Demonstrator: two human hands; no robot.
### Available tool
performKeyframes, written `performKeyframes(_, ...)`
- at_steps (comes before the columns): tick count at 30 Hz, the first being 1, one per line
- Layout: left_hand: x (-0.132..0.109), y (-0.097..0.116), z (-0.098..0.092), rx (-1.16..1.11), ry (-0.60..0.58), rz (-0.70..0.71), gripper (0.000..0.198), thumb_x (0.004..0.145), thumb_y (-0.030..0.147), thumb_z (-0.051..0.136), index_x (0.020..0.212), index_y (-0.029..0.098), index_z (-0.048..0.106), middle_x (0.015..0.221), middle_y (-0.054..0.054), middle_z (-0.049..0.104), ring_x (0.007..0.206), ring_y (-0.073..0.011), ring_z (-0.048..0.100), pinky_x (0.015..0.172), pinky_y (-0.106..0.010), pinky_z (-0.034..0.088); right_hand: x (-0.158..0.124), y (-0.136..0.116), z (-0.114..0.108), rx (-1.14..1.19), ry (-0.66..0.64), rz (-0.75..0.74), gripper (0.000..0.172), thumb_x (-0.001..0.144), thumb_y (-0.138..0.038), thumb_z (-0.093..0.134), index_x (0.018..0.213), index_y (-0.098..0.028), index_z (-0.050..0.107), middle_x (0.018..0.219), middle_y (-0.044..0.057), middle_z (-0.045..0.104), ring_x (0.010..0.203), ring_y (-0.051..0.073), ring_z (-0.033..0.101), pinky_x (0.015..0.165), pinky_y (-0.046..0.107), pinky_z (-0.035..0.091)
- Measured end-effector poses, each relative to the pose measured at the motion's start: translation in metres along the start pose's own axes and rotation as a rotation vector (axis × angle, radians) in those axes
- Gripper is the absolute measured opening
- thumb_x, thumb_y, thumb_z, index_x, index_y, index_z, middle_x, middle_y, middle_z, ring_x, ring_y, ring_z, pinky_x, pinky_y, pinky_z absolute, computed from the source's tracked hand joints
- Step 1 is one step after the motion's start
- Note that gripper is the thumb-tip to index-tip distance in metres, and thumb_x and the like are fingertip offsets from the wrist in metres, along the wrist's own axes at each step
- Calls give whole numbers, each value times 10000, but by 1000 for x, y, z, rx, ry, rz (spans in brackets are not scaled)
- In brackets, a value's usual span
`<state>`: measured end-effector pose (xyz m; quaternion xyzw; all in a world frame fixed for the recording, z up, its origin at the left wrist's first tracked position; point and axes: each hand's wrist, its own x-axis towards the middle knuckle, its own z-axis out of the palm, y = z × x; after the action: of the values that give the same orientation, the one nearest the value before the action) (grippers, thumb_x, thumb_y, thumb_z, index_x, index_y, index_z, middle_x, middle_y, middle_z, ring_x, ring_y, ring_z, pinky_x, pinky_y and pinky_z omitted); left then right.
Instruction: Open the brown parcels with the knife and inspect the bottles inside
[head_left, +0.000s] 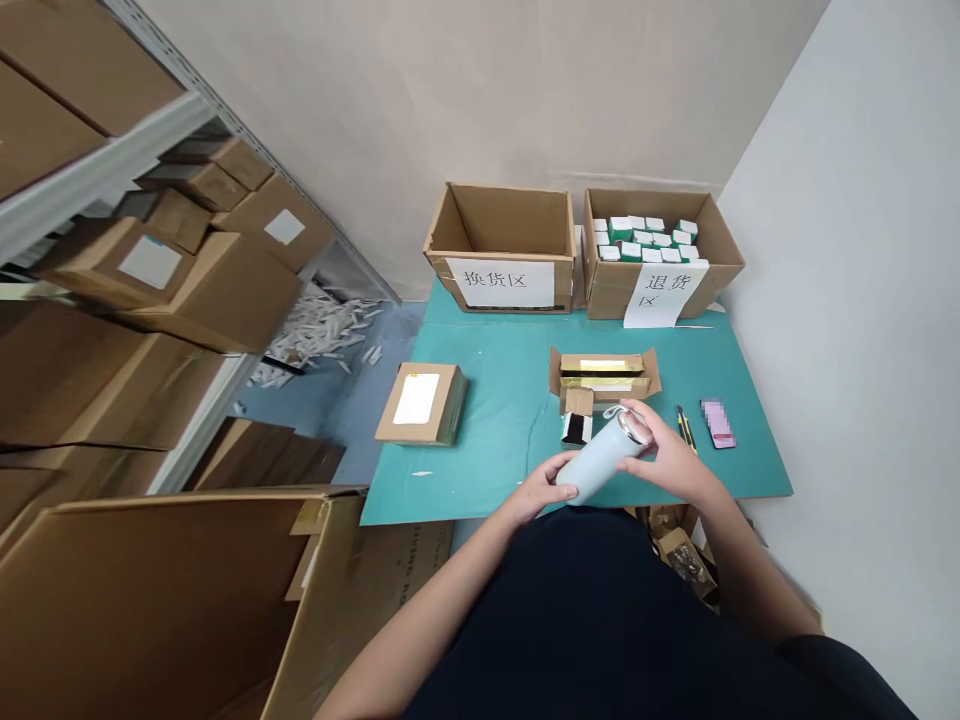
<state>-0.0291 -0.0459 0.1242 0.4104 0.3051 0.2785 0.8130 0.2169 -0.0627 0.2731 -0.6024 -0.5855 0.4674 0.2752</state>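
A pale blue thermos bottle with a silver rim and a carry loop is held tilted between both my hands, over the table's front edge. My left hand grips its lower end, fingers around the base. At the lid end, my right hand is closed on the bottle, its thumb and fingers on either side of the top. Just behind the bottle stands a small opened box with a dark inside. Beyond that lies an opened brown carton with its flaps out and yellow tape along it.
On the green table are a closed, labelled carton, a yellow-black utility knife and a phone. Behind stand an open carton and one holding small green-white boxes. Loaded shelving and a large open box flank the left.
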Motion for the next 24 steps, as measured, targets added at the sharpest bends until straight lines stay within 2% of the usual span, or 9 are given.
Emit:
performKeyframes(5, -3, 2, -7, 72, -62, -55, 715, 603, 411, 927, 1251, 227, 686, 1264, -86, 668, 1154, -283, 600, 1002, -407, 455, -14, 7, 5, -183, -45, -7, 712, 731, -322, 804, 1389, -318, 532, 1367, 79, 605, 1220, 314, 590, 1004, 443, 482)
performKeyframes(9, 3, 1, -16, 98, -57, -27, 698, 629, 381, 915, 1265, 228, 668, 1308, -99, 639, 1115, -254, 615, 970, -389, 483, -20, 12, 14, -250, -12, -13, 593, 749, -316, 772, 1303, -301, 561, 1302, 71, 614, 1134, 290, 624, 932, 408, 512)
performKeyframes(11, 9, 1, -21, 122, 10, -13, 660, 665, 433, 883, 1251, 224, 662, 1248, -98, 652, 989, -217, 640, 889, -365, 517, -22, 14, 17, -282, 25, -30, 550, 766, -317, 750, 1283, -302, 562, 1285, 72, 611, 1111, 284, 631, 916, 400, 518)
performKeyframes(14, 23, 6, -28, 288, 257, 31, 542, 741, 525, 793, 1169, 216, 671, 1104, -78, 668, 854, -190, 625, 816, -349, 531, -23, 17, 19, -336, 58, -63, 513, 790, -314, 719, 1275, -302, 552, 1299, 77, 593, 1167, 289, 613, 942, 400, 513)
performKeyframes(16, 35, 11, -29, 491, 419, 43, 515, 776, 532, 751, 1177, 219, 664, 1113, -86, 662, 866, -208, 625, 839, -363, 523, -23, 18, 20, -369, 59, -75, 502, 802, -313, 706, 1276, -299, 541, 1308, 81, 584, 1197, 294, 604, 959, 407, 510)
performKeyframes(18, 50, 16, -28, 703, 494, 7, 573, 797, 509, 735, 1277, 216, 623, 1214, -119, 646, 931, -244, 640, 881, -378, 506, -22, 18, 20, -398, 55, -81, 494, 809, -311, 699, 1275, -294, 533, 1307, 86, 582, 1196, 299, 605, 960, 416, 514)
performKeyframes(21, 74, 19, -26, 943, 491, -92, 714, 823, 476, 715, 1438, 180, 503, 1377, -194, 577, 1116, -335, 628, 927, -399, 480, -19, 18, 22, -437, 53, -95, 486, 810, -301, 700, 1267, -287, 533, 1284, 93, 589, 1167, 306, 618, 940, 425, 527)
performKeyframes(24, 93, 14, -27, 1105, 436, -187, 737, 837, 426, 695, 1483, 166, 454, 1395, -217, 571, 1189, -381, 609, 930, -408, 472, -17, 19, 22, -475, 75, -109, 491, 802, -305, 708, 1263, -290, 537, 1272, 93, 593, 1125, 306, 637, 900, 420, 546)
